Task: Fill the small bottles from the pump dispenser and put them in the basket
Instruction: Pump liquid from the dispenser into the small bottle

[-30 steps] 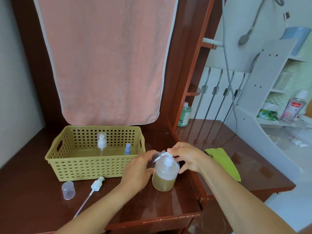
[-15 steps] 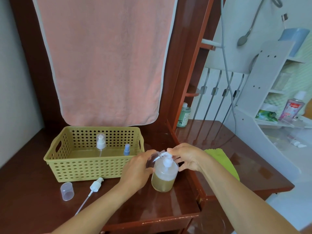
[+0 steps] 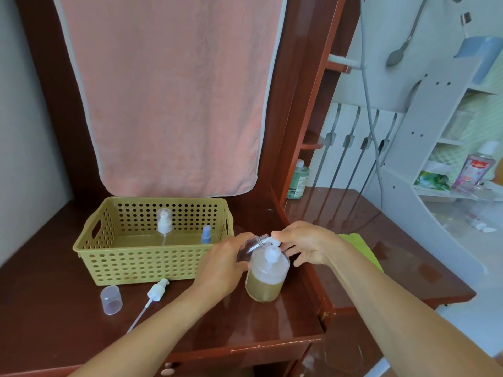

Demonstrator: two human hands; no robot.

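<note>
The head view looks down on a glossy dark-red wooden desk (image 3: 272,317). Near its front right corner stands the pump dispenser (image 3: 268,278), a clear round bottle with yellow-brown liquid filling its lower part and a white pump head on top. The left hand (image 3: 220,265) has its fingers curled round a small clear bottle (image 3: 254,243). It holds the bottle tilted, the threaded open neck right at the pump's spout. The right hand (image 3: 307,246) comes in from the other side. Its thumb and forefinger pinch the tip of the white spout, and its other fingers hang loosely spread beside the dispenser. To the left, near the hands, sits an olive-green perforated basket (image 3: 114,265). A clear bottle with a white pump top (image 3: 164,223) and a small bottle with a blue spray cap (image 3: 206,234) stand upright inside it, toward the back wall. On the desk in front of the basket lie a clear plastic cap (image 3: 111,299) and a loose white pump head with its thin dip tube (image 3: 156,292). A pink towel (image 3: 174,91) hangs behind the basket. A yellow-green cloth (image 3: 364,251) lies beyond the right wrist, and a green bottle (image 3: 298,183) stands at the back.
</note>
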